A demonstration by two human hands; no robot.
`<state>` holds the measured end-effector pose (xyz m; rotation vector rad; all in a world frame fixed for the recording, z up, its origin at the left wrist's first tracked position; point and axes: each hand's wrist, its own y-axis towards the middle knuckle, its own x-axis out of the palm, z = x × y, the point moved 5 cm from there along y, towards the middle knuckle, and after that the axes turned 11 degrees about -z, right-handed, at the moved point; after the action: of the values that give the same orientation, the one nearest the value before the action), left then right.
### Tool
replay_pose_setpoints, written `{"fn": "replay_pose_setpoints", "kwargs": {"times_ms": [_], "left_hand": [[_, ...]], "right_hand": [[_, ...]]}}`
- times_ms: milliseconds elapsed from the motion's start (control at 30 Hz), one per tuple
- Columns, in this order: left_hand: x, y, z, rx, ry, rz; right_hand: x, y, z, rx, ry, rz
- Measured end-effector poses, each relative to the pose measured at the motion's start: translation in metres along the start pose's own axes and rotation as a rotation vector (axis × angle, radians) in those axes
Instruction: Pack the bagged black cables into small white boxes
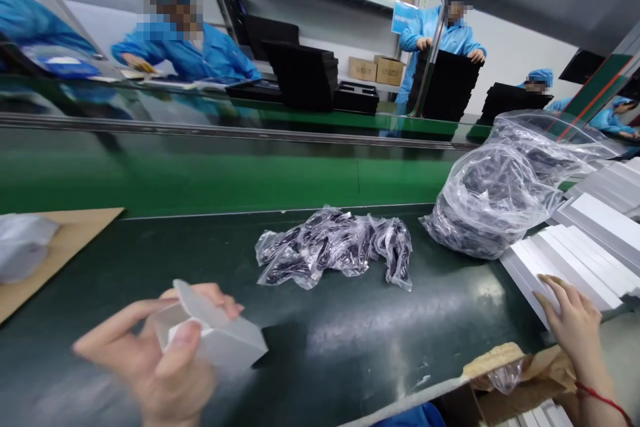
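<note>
My left hand [173, 373] is closed around a small white box [235, 347] above the green work surface. One end of the box stands open with a flap raised, and my thumb presses at that opening. What lies inside is hard to make out. At the right, my right hand [575, 320], with a red cord at the wrist, reaches over a row of white boxes [565, 260]. Its fingers are stretched and rest at the near edge of the row. Between the hands lies a pile of small clear bags [335, 247] with dark cable-like contents.
A large clear plastic bag [495, 200] of dark items stands at the right back. Brown cardboard [65, 247] lies at the left; an open carton [520, 400] sits below the front edge. Beyond a green ledge [300, 170], people in blue work near black tray stacks [305, 73].
</note>
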<state>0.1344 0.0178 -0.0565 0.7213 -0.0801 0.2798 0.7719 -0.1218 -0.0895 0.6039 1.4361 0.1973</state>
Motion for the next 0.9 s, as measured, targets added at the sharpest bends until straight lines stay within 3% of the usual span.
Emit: {"fn": "replay_pose_setpoints", "kwargs": {"times_ms": [100, 167, 233, 333, 433, 533, 633, 800, 900], "left_hand": [[0.042, -0.014, 0.027, 0.105, -0.069, -0.022], [0.069, -0.026, 0.040, 0.153, -0.108, -0.031], [0.094, -0.039, 0.048, 0.202, -0.102, -0.046], [0.124, -0.055, 0.049, 0.238, 0.020, -0.166], [0.139, -0.063, 0.045, 0.234, 0.118, -0.272], [0.138, -0.062, 0.042, 0.174, 0.118, -0.250], [0.140, -0.059, 0.041, 0.118, 0.127, -0.256], [0.145, -0.059, 0.042, 0.089, 0.174, -0.317], [0.147, -0.061, 0.043, 0.076, 0.192, -0.339]], "right_hand": [[-0.014, 0.009, -0.029, 0.020, 0.108, 0.098], [-0.020, 0.017, -0.075, 0.043, 0.284, 0.123], [-0.011, 0.026, -0.137, 0.019, 0.602, -0.070], [0.011, 0.038, -0.230, -0.049, 0.751, -0.373], [0.039, 0.052, -0.279, 0.052, 0.806, -0.518], [0.057, 0.066, -0.290, 0.134, 0.868, -0.590], [0.052, 0.072, -0.281, 0.186, 0.995, -0.631], [-0.004, 0.073, -0.260, 0.245, 1.230, -0.581], [-0.053, 0.067, -0.249, 0.224, 1.416, -0.285]]}}
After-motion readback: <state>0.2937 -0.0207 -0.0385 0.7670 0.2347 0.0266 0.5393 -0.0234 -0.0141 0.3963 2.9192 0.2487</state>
